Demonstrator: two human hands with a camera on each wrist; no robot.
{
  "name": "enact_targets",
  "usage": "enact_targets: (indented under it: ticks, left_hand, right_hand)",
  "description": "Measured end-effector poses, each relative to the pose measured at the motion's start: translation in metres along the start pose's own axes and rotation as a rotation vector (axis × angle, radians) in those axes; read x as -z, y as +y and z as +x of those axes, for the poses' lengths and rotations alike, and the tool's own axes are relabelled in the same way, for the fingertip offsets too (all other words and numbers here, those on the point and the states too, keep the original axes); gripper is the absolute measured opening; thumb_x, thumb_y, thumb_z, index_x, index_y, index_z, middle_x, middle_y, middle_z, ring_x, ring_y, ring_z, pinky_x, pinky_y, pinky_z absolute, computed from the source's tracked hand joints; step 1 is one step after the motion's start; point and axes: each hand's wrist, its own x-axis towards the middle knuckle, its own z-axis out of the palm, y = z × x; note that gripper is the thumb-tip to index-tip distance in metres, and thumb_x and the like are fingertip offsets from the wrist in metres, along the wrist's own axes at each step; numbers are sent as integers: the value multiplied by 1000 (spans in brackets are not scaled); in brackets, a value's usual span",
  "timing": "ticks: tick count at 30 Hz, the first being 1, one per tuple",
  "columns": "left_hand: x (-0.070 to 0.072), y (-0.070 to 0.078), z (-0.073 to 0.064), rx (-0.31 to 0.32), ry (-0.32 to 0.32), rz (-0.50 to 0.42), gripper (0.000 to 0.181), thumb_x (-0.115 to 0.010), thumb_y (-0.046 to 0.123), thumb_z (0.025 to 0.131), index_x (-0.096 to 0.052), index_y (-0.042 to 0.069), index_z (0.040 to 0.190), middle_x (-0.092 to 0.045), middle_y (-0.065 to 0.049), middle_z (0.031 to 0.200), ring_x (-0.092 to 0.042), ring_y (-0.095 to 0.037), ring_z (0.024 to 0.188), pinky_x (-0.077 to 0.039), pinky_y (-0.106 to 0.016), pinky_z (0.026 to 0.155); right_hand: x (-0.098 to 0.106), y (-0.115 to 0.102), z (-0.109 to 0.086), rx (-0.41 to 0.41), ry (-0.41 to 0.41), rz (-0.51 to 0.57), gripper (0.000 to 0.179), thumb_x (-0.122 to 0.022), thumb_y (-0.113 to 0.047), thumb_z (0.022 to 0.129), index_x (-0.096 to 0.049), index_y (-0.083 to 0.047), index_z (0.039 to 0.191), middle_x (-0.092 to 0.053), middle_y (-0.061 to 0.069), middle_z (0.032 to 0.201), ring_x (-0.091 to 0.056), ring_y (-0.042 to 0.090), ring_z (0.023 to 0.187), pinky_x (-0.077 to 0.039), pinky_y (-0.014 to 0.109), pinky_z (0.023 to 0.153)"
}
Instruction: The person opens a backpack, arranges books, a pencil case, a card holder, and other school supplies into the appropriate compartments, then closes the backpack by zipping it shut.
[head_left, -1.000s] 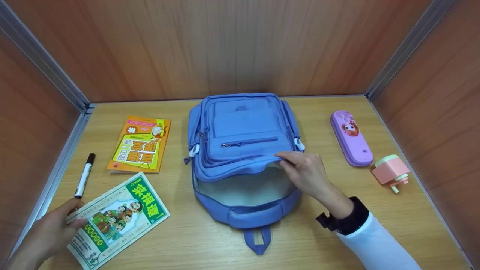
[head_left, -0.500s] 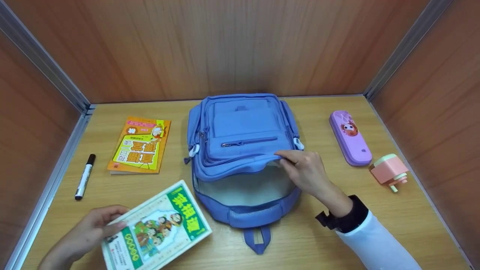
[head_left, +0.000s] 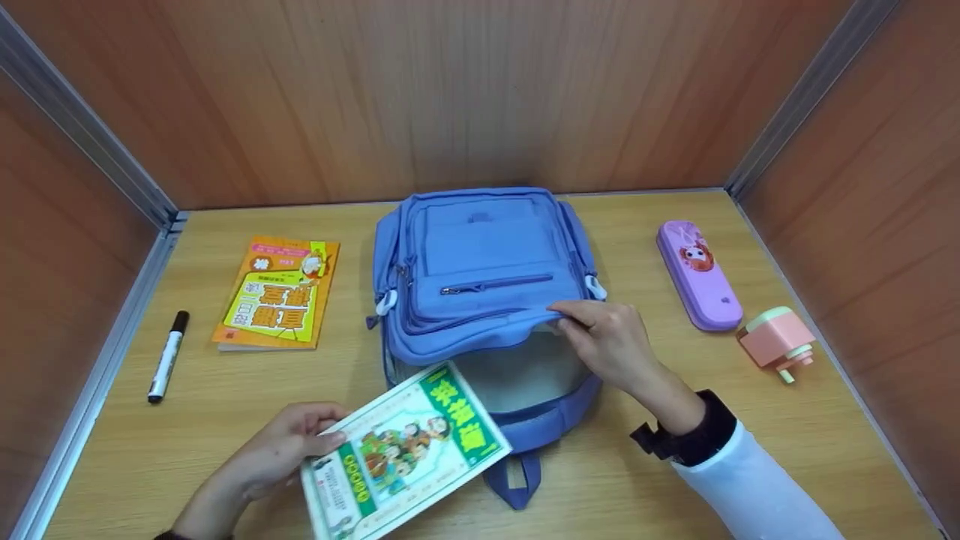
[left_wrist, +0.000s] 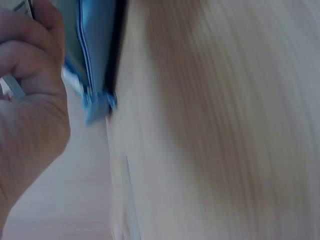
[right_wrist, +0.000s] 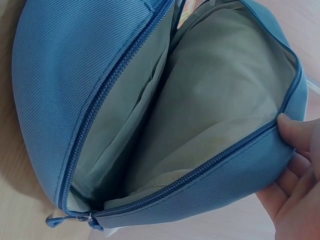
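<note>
A blue backpack lies on the table with its main compartment unzipped. My right hand pinches the edge of its flap and holds it up; the right wrist view shows the thumb over the zipper edge and the pale lining inside. In my left hand is a green-and-white book with cartoon figures on its cover, gripped at its left edge. The book is tilted, its far corner overlapping the mouth of the backpack in the head view. The left wrist view is blurred and shows little of the book.
An orange book lies at the left, with a black-and-white marker near it. To the right are a purple pencil case and a pink pencil sharpener with a crank. Wooden panels enclose the table's back and sides.
My left hand has carried the green-and-white book from the table's left side rightward to the backpack's opening. The right hand keeps its pinch on the flap.
</note>
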Motion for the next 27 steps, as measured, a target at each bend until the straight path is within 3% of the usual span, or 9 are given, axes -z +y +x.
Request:
enact_targets:
  ticks: [2, 7, 13, 19, 24, 27]
  left_hand:
    - [-16, 6, 10, 5, 54, -7, 37, -59, 13, 106, -58, -6, 138, -75, -15, 109, -74, -21, 81, -39, -17, 46]
    - [-57, 19, 36, 24, 223, -88, 39, -57, 9, 106, -54, -7, 141, -76, -15, 107, -72, -20, 72, -44, -20, 46]
    - [-95, 33, 68, -21, 382, -198, 34, -55, 6, 106, -53, -7, 137, -73, -17, 91, -59, -15, 50, -40, -21, 40]
    - [-115, 41, 99, -142, 439, -383, 29, -48, -4, 105, -46, -7, 133, -66, -25, 100, -66, -21, 56, -55, -26, 47]
    - [-124, 39, 117, -291, 420, -536, 50, -41, -23, 93, -40, -5, 140, -57, -26, 123, -74, -30, 82, -65, -41, 75]
    - [-127, 39, 127, -378, 403, -596, 59, -44, -28, 86, -45, -4, 140, -64, -21, 122, -73, -29, 96, -63, -48, 87]
  right_hand:
    - [1, 0, 0, 6, 5, -1, 22, -79, 9, 85, -79, 3, 106, -79, 15, 103, -78, 27, 93, -65, 39, 73]
    - [4, 0, -1, 21, 3, -2, 23, -79, 10, 84, -79, 3, 107, -79, 16, 103, -78, 28, 93, -65, 36, 73]
    - [6, -2, 0, 18, -12, -9, 25, -78, 9, 85, -79, 1, 109, -79, 15, 104, -77, 28, 97, -64, 39, 77]
    - [6, -3, -1, 16, -23, -7, 26, -79, 9, 85, -79, 1, 109, -79, 14, 105, -77, 28, 96, -64, 38, 77]
    - [4, -4, -3, 9, -44, -7, 27, -79, 10, 85, -79, 1, 111, -79, 14, 106, -77, 28, 98, -64, 38, 78]
    - [3, -3, -4, 23, -35, -9, 27, -79, 10, 84, -80, 1, 109, -79, 14, 104, -77, 28, 97, -64, 40, 77]
